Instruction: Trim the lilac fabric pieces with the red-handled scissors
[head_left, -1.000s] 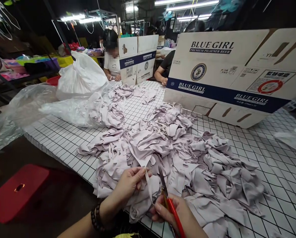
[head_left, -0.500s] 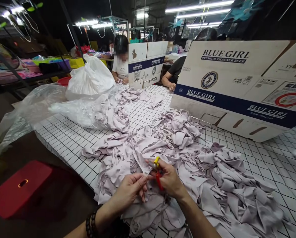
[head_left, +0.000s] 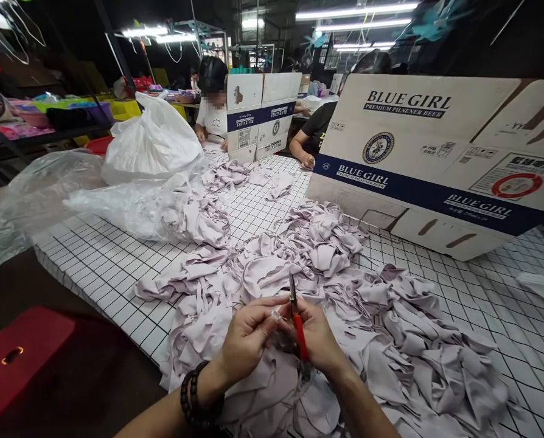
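Observation:
A big heap of pale lilac fabric pieces (head_left: 327, 286) covers the white gridded table (head_left: 117, 261). My left hand (head_left: 249, 331) is closed in a pinch on a small bit of the lilac fabric near the heap's front edge. My right hand (head_left: 320, 337) is closed round red-handled snips (head_left: 298, 322), whose blades point up and away, right beside the left fingertips. The two hands almost touch. A dark bead bracelet sits on my left wrist.
A large Blue Girl beer carton (head_left: 436, 158) stands on the table at the right, a smaller one (head_left: 260, 112) at the back. Clear and white plastic bags (head_left: 148, 146) lie at the left. Two people sit beyond. A red stool (head_left: 11, 359) stands below left.
The snips went from pointing up at the front edge to meet the left hand. Both hands have come together over the heap, and the long strip held a second ago is gone.

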The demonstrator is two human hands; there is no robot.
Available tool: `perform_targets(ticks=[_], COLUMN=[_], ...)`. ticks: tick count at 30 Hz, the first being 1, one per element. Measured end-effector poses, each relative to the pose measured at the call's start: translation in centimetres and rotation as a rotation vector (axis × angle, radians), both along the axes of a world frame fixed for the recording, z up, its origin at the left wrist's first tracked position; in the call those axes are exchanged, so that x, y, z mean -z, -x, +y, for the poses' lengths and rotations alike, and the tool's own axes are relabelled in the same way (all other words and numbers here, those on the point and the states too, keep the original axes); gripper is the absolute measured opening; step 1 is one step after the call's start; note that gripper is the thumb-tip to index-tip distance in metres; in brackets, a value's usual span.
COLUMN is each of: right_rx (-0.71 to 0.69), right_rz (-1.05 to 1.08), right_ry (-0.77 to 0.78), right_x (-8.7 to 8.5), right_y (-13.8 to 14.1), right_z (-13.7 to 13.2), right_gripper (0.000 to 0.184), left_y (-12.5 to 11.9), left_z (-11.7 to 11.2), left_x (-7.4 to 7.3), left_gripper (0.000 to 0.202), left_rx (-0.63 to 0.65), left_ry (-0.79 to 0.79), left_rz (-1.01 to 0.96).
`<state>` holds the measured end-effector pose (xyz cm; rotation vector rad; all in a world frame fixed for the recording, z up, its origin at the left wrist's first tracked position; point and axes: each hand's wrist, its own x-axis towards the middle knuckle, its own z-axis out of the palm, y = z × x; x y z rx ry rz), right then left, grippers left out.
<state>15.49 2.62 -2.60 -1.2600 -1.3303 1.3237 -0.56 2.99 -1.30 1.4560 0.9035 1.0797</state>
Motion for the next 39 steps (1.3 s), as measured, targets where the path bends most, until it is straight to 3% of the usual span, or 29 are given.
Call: perform_targets(ticks=[4, 8, 11, 18, 39], right_rx=[0.01, -0.009, -0.06, -0.028, 0.046], right_rz=[-0.162, -0.674, -0.833, -0.889, -1.007], right_ry=[0.039, -0.018, -0.056, -0.143, -0.302], right_x=[-2.4, -4.7, -5.2, -4.7, -4.2], right_y=[-3.3, -5.4, -4.9, -3.3, -3.4], right_z=[-1.7, -3.7, -4.6, -4.5, -4.5], right_gripper=[0.032, 0.032, 0.034, 0.03, 0.035], left_y=[-0.6, -0.7, -0.8, -0.8, -0.8], left_z=[0.4, 0.5, 0.5, 0.6, 0.8], left_x=[0.4, 0.5, 0.4, 0.2, 0.2], left_gripper=[0.038, 0.036, 0.035, 0.028, 0.023], left_rx=[0.073, 0.056, 0.039, 0.118, 0.182], left_ry=[0.109, 0.025, -0.038, -0.072, 0.012], left_rz=[-0.102, 0.031, 0.094, 0.111, 0.033])
